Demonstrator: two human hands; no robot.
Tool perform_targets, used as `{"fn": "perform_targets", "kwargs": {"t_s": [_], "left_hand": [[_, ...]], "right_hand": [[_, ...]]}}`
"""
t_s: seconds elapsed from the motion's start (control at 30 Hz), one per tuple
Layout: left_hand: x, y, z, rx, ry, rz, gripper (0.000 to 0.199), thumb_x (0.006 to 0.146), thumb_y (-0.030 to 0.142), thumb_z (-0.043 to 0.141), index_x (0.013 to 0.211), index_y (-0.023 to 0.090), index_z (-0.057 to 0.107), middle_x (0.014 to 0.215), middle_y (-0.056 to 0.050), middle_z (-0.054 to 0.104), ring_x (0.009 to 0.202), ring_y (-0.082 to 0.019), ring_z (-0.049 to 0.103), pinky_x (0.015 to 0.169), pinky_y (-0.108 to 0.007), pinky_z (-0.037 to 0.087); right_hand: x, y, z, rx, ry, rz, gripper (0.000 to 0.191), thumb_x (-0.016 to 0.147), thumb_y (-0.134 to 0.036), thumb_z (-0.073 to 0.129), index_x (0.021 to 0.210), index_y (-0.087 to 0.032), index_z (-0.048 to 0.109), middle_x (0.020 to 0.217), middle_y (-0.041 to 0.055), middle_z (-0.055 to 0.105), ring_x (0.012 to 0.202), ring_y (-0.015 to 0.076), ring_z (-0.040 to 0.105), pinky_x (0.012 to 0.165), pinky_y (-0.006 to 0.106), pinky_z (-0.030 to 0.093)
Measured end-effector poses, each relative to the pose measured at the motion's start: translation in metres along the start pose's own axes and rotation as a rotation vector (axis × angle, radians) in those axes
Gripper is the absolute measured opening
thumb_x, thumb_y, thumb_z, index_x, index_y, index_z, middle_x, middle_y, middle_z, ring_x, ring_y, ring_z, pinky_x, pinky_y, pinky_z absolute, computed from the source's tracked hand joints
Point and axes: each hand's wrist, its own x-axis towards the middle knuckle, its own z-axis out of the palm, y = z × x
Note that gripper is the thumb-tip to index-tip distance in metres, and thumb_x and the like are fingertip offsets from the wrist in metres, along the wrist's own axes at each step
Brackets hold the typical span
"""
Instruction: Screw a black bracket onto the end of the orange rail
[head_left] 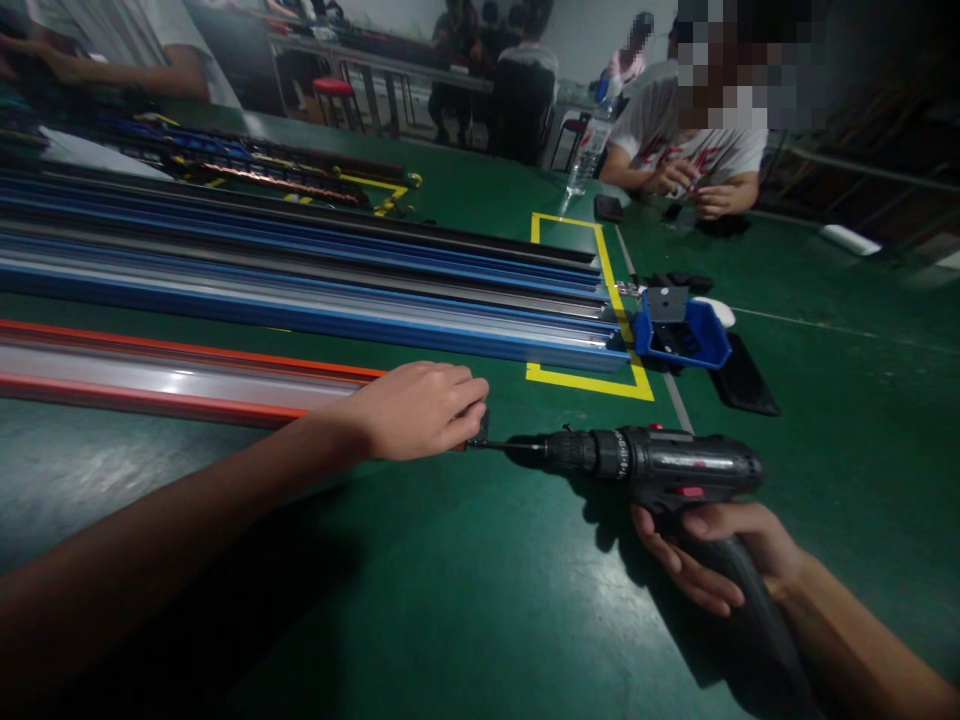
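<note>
My right hand (720,550) is wrapped round the grip of a black cordless drill (694,465), which points left with its long thin bit level. The bit's tip reaches a small black end piece (482,428) at the right end of an orange-edged metal rail (172,375). Over that end lies my left hand (427,408), its fingers curled down round the rail and touching the end piece. My hand hides most of the rail's end, and I cannot see whether a screw is at the bit's tip.
Several blue and black rails (315,270) lie behind, ending inside a yellow tape outline (589,385). To their right is a blue bin (709,345) with black plates, beside a dark flat phone-like object (742,375). A bottle (589,150) and a seated person (645,130) are across the table.
</note>
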Motion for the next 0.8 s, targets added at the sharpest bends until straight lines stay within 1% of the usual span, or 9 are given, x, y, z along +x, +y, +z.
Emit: {"fn": "perform_targets", "kwargs": {"t_s": [0.2, 0.37, 0.5, 0.63, 0.8], "left_hand": [[-0.005, -0.012, 0.0, -0.034, 0.029, -0.019, 0.028, 0.102, 0.033, 0.037, 0.098, 0.019, 0.061, 0.091, -0.005, 0.065, 0.084, -0.021, 0.061, 0.075, -0.034, 0.042], [-0.003, -0.019, -0.003, -0.036, 0.038, -0.042, 0.029, 0.102, 0.032, 0.037, 0.096, 0.019, 0.061, 0.093, -0.005, 0.067, 0.086, -0.021, 0.063, 0.077, -0.034, 0.043], [-0.001, -0.023, -0.005, -0.014, 0.043, -0.043, 0.03, 0.102, 0.031, 0.035, 0.096, 0.018, 0.062, 0.092, -0.006, 0.067, 0.085, -0.021, 0.063, 0.077, -0.034, 0.044], [0.001, -0.025, -0.005, 0.035, 0.033, -0.035, 0.032, 0.102, 0.031, 0.033, 0.096, 0.017, 0.062, 0.092, -0.007, 0.067, 0.083, -0.021, 0.062, 0.075, -0.034, 0.045], [0.005, -0.028, -0.005, 0.057, 0.024, -0.035, 0.034, 0.102, 0.028, 0.032, 0.102, 0.015, 0.063, 0.095, -0.009, 0.068, 0.086, -0.022, 0.063, 0.079, -0.036, 0.048]], "right_hand": [[0.012, -0.004, 0.001, 0.009, -0.02, -0.013, 0.029, 0.087, -0.024, 0.06, 0.11, -0.01, 0.071, 0.084, 0.0095, 0.069, 0.037, 0.0041, 0.049, 0.046, 0.019, 0.054], [0.023, -0.018, -0.004, -0.019, -0.018, 0.0, 0.03, 0.087, -0.024, 0.06, 0.11, -0.01, 0.072, 0.083, 0.0088, 0.069, 0.039, 0.0049, 0.052, 0.046, 0.019, 0.054], [0.029, -0.027, -0.01, -0.027, -0.032, 0.012, 0.03, 0.088, -0.023, 0.059, 0.111, -0.008, 0.072, 0.084, 0.0101, 0.069, 0.039, 0.0052, 0.053, 0.046, 0.019, 0.055], [0.03, -0.027, -0.019, -0.001, -0.056, 0.019, 0.032, 0.09, -0.024, 0.057, 0.115, -0.009, 0.07, 0.088, 0.0119, 0.069, 0.042, 0.0061, 0.056, 0.049, 0.02, 0.056], [0.03, -0.024, -0.026, -0.001, -0.054, 0.034, 0.031, 0.09, -0.026, 0.059, 0.115, -0.011, 0.071, 0.09, 0.0131, 0.069, 0.044, 0.0076, 0.059, 0.049, 0.021, 0.055]]}}
